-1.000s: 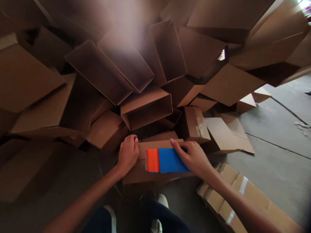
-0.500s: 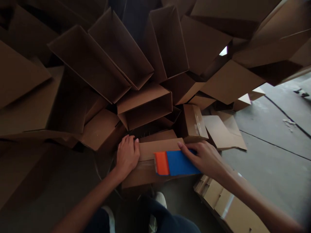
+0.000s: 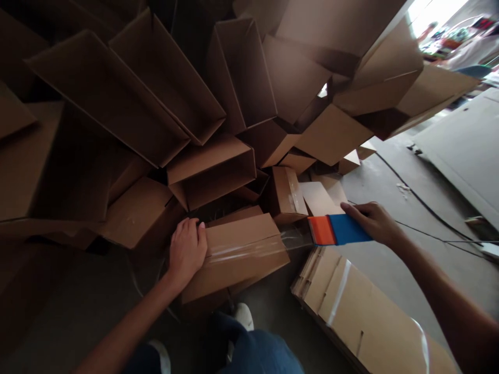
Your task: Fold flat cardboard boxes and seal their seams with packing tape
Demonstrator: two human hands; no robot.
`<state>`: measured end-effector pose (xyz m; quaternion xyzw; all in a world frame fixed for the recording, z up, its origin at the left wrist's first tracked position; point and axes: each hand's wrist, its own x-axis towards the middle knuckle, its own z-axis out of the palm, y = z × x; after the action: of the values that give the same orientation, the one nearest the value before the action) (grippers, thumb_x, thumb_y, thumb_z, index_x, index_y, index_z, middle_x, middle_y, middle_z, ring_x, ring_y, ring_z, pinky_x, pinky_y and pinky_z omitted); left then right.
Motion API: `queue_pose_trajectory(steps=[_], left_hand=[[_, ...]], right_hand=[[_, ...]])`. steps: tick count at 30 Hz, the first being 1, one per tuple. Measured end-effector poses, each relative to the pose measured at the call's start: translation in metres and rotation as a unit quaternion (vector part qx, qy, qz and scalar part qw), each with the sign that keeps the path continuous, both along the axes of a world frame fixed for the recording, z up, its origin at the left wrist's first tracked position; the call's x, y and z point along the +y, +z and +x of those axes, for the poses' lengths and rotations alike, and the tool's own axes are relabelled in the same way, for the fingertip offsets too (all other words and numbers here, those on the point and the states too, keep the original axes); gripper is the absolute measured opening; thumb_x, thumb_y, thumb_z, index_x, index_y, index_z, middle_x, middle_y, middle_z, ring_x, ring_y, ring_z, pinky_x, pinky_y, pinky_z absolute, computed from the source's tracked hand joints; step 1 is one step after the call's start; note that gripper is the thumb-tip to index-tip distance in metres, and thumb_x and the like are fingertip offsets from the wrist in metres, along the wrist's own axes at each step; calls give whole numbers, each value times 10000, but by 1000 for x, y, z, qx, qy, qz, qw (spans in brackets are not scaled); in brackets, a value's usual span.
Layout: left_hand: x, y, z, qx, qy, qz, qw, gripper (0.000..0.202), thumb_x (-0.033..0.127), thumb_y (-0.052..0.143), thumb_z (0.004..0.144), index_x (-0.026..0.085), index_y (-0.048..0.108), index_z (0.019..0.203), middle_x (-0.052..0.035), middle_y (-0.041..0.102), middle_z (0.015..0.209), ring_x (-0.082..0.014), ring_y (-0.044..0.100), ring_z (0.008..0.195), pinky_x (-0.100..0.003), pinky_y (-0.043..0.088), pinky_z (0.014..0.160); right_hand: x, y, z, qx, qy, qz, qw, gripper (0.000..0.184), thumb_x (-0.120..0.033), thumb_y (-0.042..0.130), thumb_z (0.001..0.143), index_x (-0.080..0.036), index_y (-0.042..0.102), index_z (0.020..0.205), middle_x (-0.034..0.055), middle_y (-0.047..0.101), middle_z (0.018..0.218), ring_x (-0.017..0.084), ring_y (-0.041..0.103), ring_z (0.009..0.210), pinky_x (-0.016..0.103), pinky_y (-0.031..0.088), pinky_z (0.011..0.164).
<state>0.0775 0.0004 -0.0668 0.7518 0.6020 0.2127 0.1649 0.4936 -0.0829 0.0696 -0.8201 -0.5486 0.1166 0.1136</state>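
Note:
A closed cardboard box (image 3: 241, 259) lies in front of my feet, a strip of clear tape (image 3: 249, 247) running along its top seam. My left hand (image 3: 187, 248) rests on the box's left end, fingers laid over the top edge. Off the box's right end, my right hand (image 3: 370, 221) grips a blue and orange tape dispenser (image 3: 346, 230). Clear tape stretches through the air from the box's right edge to the dispenser's orange end. The underside of the dispenser and the tape roll are hidden.
Open, empty-looking cartons (image 3: 212, 171) are heaped in front and to the left. A strapped stack of flattened cardboard (image 3: 374, 317) lies on the floor at the right. A taped box (image 3: 287, 195) stands just beyond. Thin cords (image 3: 421, 231) cross the grey floor.
My right hand has drawn the tape dispenser rightward past the box's end, leaving tape along the seam. My left hand stays on the box. The view has turned to the right.

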Motion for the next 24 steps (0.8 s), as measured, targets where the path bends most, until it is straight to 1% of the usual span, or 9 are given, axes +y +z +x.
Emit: queue_pose_trajectory(steps=[3, 5, 8, 10, 13, 16, 19, 22, 24], left_hand=[[-1, 1, 0, 0, -3, 0, 1000, 436, 317, 295, 997, 92, 660, 1078, -198, 694, 1148, -350, 604, 1168, -509, 488, 1037], [-1, 3, 0, -1, -4, -1, 1000, 442, 319, 288, 997, 94, 662, 1071, -200, 695, 1147, -350, 605, 1167, -505, 486, 1038], [-1, 5, 0, -6, -2, -3, 1000, 447, 321, 279, 994, 104, 663, 1064, -203, 695, 1145, -350, 608, 1163, -503, 494, 1023], [-1, 6, 0, -12, -3, -6, 1000, 451, 326, 274, 991, 108, 662, 1060, -205, 695, 1143, -352, 610, 1157, -509, 497, 1016], [0, 5, -1, -18, -6, -8, 1000, 461, 339, 271, 991, 103, 662, 1055, -211, 693, 1144, -357, 606, 1155, -517, 495, 1014], [-1, 5, -1, -22, -7, -9, 1000, 462, 347, 269, 994, 111, 663, 1040, -206, 691, 1136, -354, 605, 1150, -513, 492, 1017], [-1, 6, -1, -27, -8, -13, 1000, 454, 346, 268, 992, 122, 662, 1021, -201, 690, 1125, -354, 611, 1133, -517, 496, 1007], [-1, 6, -1, -30, -4, -16, 999, 456, 343, 268, 989, 119, 664, 1022, -204, 688, 1133, -354, 608, 1148, -516, 490, 1017], [-1, 6, -1, -32, -5, -18, 999, 464, 352, 267, 991, 119, 667, 1030, -200, 689, 1140, -351, 602, 1169, -506, 480, 1036]], right_hand=[[0, 0, 9, -7, -29, 3, 1000, 838, -1021, 289, 632, -197, 328, 484, 11, 280, 533, 110, 283, 526, 314, 258, 495], [0, 1, 12, -6, -42, -1, 999, 835, -1020, 294, 628, -198, 337, 484, 23, 303, 536, 115, 292, 528, 329, 262, 508], [-2, 5, 11, -5, -35, -6, 999, 798, -979, 325, 675, -205, 349, 480, 42, 342, 527, 131, 312, 533, 353, 266, 537], [-1, 9, 7, -13, -24, 4, 1000, 769, -930, 335, 729, -205, 385, 478, 53, 389, 520, 145, 342, 542, 354, 275, 551], [2, 15, 5, -18, -19, 0, 1000, 772, -909, 366, 729, -186, 517, 503, 81, 503, 553, 169, 428, 570, 346, 322, 565], [8, 17, 10, -4, -22, -22, 1000, 843, -924, 446, 656, -119, 698, 662, 136, 641, 678, 215, 544, 646, 351, 394, 612], [12, 15, 15, -6, -18, -36, 999, 859, -875, 504, 688, -68, 770, 810, 170, 704, 791, 252, 609, 738, 354, 428, 679], [14, 7, 17, -19, -12, -50, 998, 832, -831, 527, 736, -50, 791, 850, 172, 720, 818, 251, 625, 762, 342, 428, 700], [15, 0, 18, -24, 4, -51, 998, 819, -817, 517, 764, -53, 799, 852, 158, 717, 788, 229, 618, 728, 327, 425, 681]])
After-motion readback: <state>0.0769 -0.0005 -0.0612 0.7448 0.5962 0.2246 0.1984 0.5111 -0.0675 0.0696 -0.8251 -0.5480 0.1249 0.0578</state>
